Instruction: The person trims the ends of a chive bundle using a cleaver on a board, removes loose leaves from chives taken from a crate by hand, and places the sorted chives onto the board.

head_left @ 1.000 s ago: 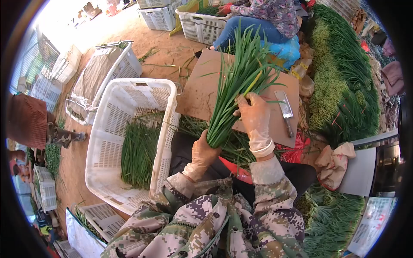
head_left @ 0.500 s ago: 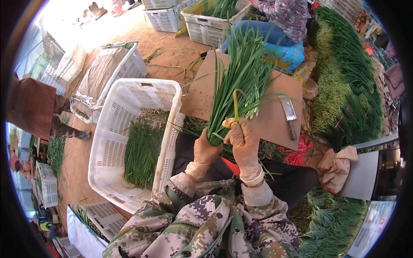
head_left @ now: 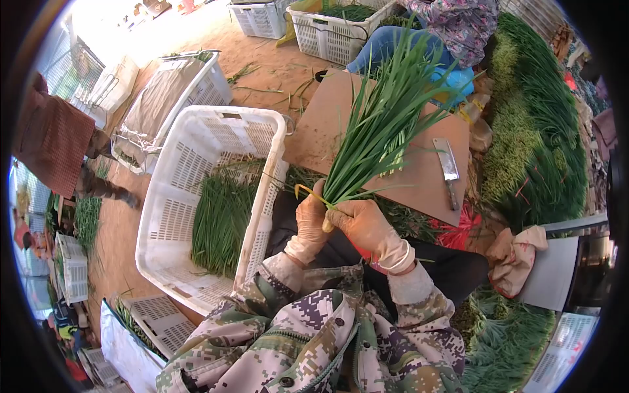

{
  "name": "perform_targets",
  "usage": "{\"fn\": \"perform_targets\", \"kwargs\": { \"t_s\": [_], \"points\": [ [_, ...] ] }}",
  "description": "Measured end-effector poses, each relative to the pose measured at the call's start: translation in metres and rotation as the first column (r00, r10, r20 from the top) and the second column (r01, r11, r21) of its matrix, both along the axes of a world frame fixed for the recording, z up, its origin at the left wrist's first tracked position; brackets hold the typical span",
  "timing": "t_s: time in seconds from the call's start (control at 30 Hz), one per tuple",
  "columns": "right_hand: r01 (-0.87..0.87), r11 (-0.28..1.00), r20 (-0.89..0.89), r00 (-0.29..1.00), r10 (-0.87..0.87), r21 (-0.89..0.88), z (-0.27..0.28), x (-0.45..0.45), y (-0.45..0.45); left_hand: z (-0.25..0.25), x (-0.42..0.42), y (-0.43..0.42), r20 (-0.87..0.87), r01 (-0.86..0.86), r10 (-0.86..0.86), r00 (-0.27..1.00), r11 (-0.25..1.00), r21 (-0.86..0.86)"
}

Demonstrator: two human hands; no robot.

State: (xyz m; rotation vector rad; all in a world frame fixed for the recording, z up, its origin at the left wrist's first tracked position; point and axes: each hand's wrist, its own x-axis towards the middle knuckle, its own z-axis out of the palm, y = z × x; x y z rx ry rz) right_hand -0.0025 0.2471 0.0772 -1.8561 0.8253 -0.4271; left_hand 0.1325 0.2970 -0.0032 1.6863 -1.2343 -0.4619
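Note:
A bunch of long green leaves [head_left: 380, 128] fans up and away over a brown board [head_left: 321, 128]. My left hand [head_left: 310, 219], in a thin soiled glove, is wrapped round its lower end. Close against it, my right hand [head_left: 363, 226], gloved too, is closed on a yellow leaf [head_left: 308, 190] that curls over toward my left hand. On the board's right part lies a cleaver [head_left: 447, 171]. Some leaves with pale ends [head_left: 393, 157] rest on the board behind the bunch. To the left, a white crate [head_left: 157, 216] holds more green leaves [head_left: 223, 223].
Another person [head_left: 452, 29] sits beyond the board, near a crate [head_left: 327, 40]. A second person [head_left: 62, 141] stands at the left. Piled greens [head_left: 544, 118] line the right. Red strands [head_left: 458, 226] and a crumpled bag [head_left: 517, 259] lie right of my knee.
My right hand has come down from the bunch's upper part to its base beside my left hand, bringing the yellow leaf along. The view has shifted slightly.

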Motion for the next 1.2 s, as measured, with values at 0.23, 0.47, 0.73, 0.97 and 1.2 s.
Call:
{"fn": "perform_targets", "kwargs": {
  "t_s": [0.23, 0.47, 0.73, 0.97, 1.2],
  "points": [
    [-0.232, 0.663, 0.422, 0.896, -0.139, 0.711, 0.030, -0.018, 0.006, 0.035, -0.001, -0.009, 0.150, -0.082, 0.086, 0.985, 0.996, -0.034],
    [-0.329, 0.803, 0.722, 0.671, -0.171, 0.496, 0.069, -0.085, 0.027, 0.042, 0.000, -0.007, 0.191, -0.125, 0.151, 0.970, 0.982, -0.140],
    [-0.109, 0.837, -0.513, 0.830, -0.219, -0.535, 0.007, -0.093, 0.028, 0.039, 0.009, -0.016, 0.257, -0.134, 0.182, 0.949, 0.972, -0.194],
    [0.501, 0.601, 0.315, 0.864, -0.393, -0.623, 0.157, -0.066, -0.002, 0.044, 0.006, -0.011, 0.298, -0.066, 0.110, 0.948, 0.986, -0.156],
    [0.308, 0.614, -0.028, 0.879, -0.475, -0.727, 0.143, -0.044, -0.063, 0.038, 0.010, -0.005, 0.332, -0.068, 0.101, 0.938, 0.992, -0.110]
  ]
}}
